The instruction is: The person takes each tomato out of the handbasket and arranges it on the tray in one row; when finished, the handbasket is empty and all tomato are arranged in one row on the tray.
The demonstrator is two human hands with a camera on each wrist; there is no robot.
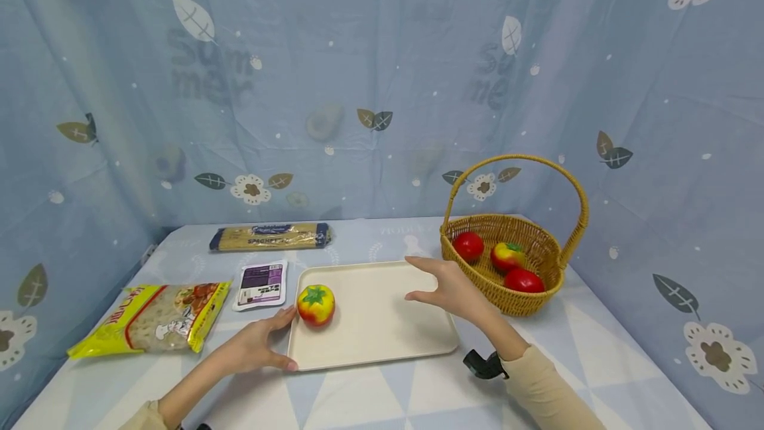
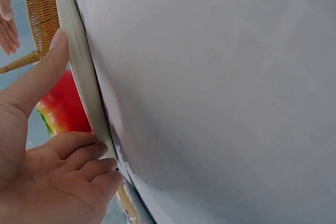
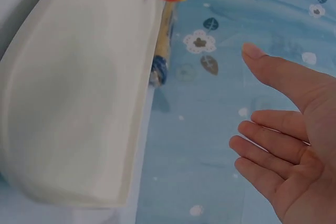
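Note:
A cream rectangular tray (image 1: 382,324) lies on the table, and a red-and-yellow fruit with a green leafy top (image 1: 316,305) sits at its left end. My left hand (image 1: 253,345) is at the tray's left edge, thumb and fingers spread apart. In the left wrist view, that thumb and the fingertips (image 2: 107,165) are right at the tray's rim (image 2: 86,72). Over the tray's right part, my right hand (image 1: 449,287) hovers with thumb and fingers apart and nothing between them. The right wrist view shows this hand (image 3: 294,150) beside the tray, palm visible.
A wicker basket (image 1: 513,307) with a tall handle stands at the back right, holding two red fruits and a red-and-yellow one. Left of the tray lie a yellow bag of food (image 1: 155,318) and a white-and-purple packet (image 1: 261,285). Behind them is a spaghetti pack (image 1: 271,237).

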